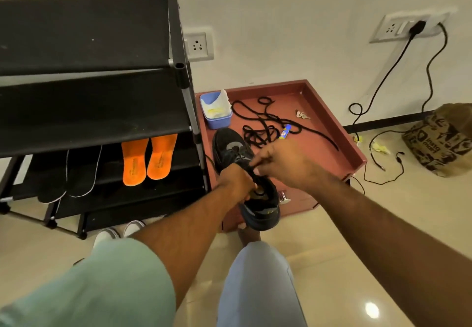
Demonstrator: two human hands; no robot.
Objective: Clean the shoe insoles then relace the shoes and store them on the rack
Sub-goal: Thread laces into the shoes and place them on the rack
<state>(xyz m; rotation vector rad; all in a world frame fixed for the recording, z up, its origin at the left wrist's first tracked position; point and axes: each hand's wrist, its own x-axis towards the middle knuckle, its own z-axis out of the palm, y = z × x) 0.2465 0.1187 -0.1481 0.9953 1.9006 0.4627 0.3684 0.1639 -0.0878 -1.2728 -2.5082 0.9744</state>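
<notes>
L hand (236, 180) grips the black shoe (245, 173) at its collar, over the red bench (329, 112) front edge; R hand (278, 163) pinches the lace end at the eyelets. Loose lace (258, 130) on bench. Orange insoles (148, 158) & black insoles (69, 173) lean in rack (102, 71).

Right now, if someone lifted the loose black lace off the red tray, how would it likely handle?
The loose black lace lies in tangled loops on the red tray, so it is probably floppy and light. It may snag itself, and could drag the small tube lying against it.
</notes>
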